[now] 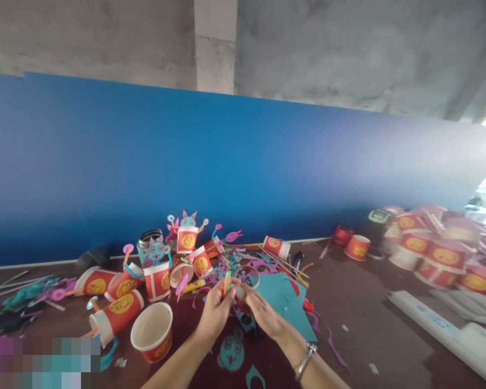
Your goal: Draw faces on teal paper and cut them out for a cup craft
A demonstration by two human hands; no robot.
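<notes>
My left hand (215,312) and my right hand (263,313) meet low in the middle of the head view, over a dark red tabletop (360,319). The left fingers pinch an orange and green paper strip (227,282) that sticks up. The right fingers close on a small roll of clear tape (240,292), touching the left hand. A watch sits on the right wrist (305,359). A red paper cup with a white inside (153,330) stands just left of my left forearm. A teal paper sheet (285,302) lies under the right hand.
Several red paper cups with paper animal faces and sticks (186,239) crowd the table behind my hands. More cups are piled at the right (441,254). A white power strip (433,321) lies at the right. A blue wall (227,162) backs the table.
</notes>
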